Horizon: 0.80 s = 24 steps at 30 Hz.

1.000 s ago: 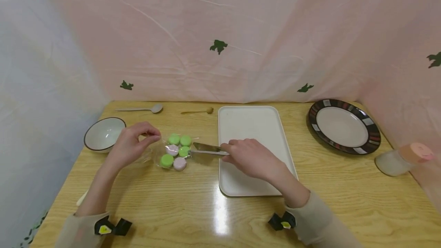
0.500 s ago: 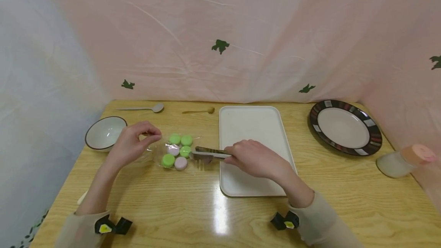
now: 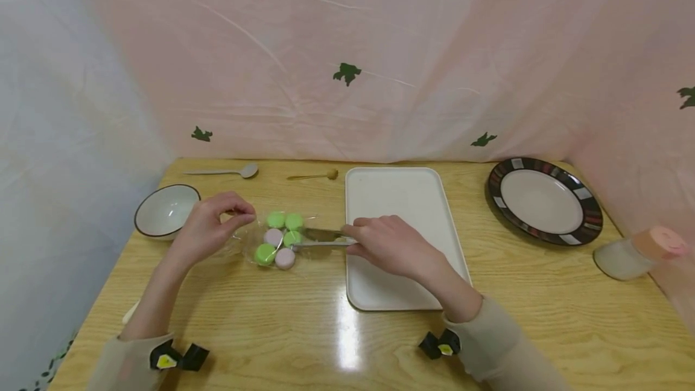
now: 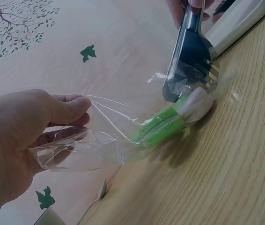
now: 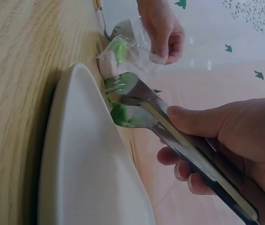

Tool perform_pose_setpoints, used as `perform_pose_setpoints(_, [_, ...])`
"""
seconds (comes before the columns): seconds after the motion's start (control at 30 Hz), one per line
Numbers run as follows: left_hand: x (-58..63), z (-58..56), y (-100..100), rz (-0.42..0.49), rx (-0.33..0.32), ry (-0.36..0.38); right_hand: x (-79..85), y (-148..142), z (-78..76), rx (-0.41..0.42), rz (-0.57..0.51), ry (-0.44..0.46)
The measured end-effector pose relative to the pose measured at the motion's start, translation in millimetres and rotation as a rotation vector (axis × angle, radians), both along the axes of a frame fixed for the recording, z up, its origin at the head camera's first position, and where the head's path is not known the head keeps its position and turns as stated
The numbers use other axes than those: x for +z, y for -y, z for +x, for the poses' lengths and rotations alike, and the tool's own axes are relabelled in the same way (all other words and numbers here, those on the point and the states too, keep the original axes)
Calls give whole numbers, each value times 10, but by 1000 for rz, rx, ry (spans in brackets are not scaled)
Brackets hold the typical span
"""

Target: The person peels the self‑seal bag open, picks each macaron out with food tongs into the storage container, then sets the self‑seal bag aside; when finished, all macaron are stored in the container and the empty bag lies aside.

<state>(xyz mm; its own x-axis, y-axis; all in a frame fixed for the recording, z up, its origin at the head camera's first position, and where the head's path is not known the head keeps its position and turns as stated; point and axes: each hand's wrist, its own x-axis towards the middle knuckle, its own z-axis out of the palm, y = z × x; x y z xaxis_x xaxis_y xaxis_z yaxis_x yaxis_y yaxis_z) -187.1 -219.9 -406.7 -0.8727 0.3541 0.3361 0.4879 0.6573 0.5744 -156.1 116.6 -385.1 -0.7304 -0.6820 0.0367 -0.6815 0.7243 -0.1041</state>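
My left hand [image 3: 209, 225] pinches the raised edge of a clear plastic bag [image 4: 83, 152] between thumb and fingers. Inside the bag, several green macarons [image 3: 276, 219] and lilac macarons [image 3: 285, 258] lie close together on the table. Metal serving tongs [image 5: 165, 123] are gripped in my right hand [image 3: 393, 245], over the left side of a white tray [image 3: 393, 189]. Their arms stand apart. The tong heads reach into the bag's right end, at a green macaron in the right wrist view; the plastic partly blurs the contact.
Behind the left hand stands a white bowl [image 3: 167, 211] with a dark rim. A silver spoon [image 3: 248, 170] and a small gold spoon [image 3: 331, 174] lie along the back. At right are a dark-rimmed plate [image 3: 543, 201] and a jar [image 3: 621, 257] with a pink lid.
My right hand first drew the tongs back slightly with their arms closer together, then spread them and moved the heads left to the macarons. The left hand keeps its place at the bag.
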Motion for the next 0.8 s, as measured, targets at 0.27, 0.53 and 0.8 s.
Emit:
perform_pose_setpoints(0.27, [-22,-8,-3,19,-30,-12,24,102,-34,8,39,-72])
perform_pose_setpoints(0.53, [-22,-9,10,23,-41,-26,84,144,-60,22,43,-90])
perform_pose_setpoints(0.8, [-39,-17,5,26,-65,-41,85,171,-77,31,66,-95])
